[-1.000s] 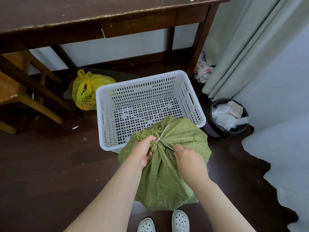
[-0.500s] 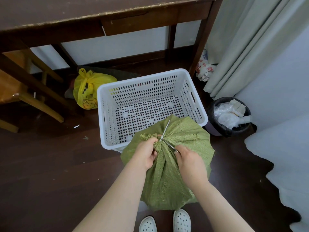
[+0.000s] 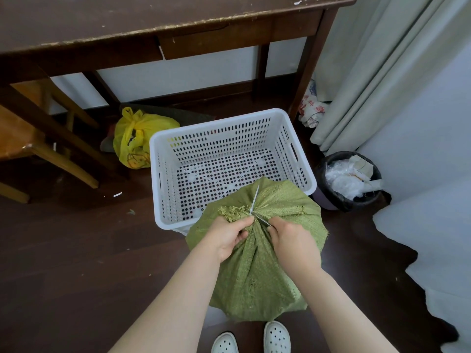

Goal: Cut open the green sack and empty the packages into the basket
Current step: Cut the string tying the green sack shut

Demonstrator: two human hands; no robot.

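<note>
A bulging green woven sack (image 3: 257,271) stands on the dark floor in front of me, its gathered neck bound by a white zip tie (image 3: 254,200) whose tail sticks up. My left hand (image 3: 228,234) is closed around the bunched neck with frayed green fabric poking out. My right hand (image 3: 293,242) grips a small metal blade tool (image 3: 263,220), its tip at the tie; I cannot tell whether it is scissors or a knife. Just behind the sack sits a white perforated basket (image 3: 230,123) with nothing inside; the sack's top overlaps its near rim.
A dark wooden desk (image 3: 153,24) stands behind the basket. A yellow plastic bag (image 3: 137,141) lies left of the basket, near a wooden chair (image 3: 30,138). A black bin (image 3: 349,182) full of rubbish and a curtain (image 3: 377,72) are on the right. My white shoes (image 3: 276,337) are below.
The view shifted slightly. My right hand has brought the blade closer to the tied neck, while my left hand keeps its grip on the sack.
</note>
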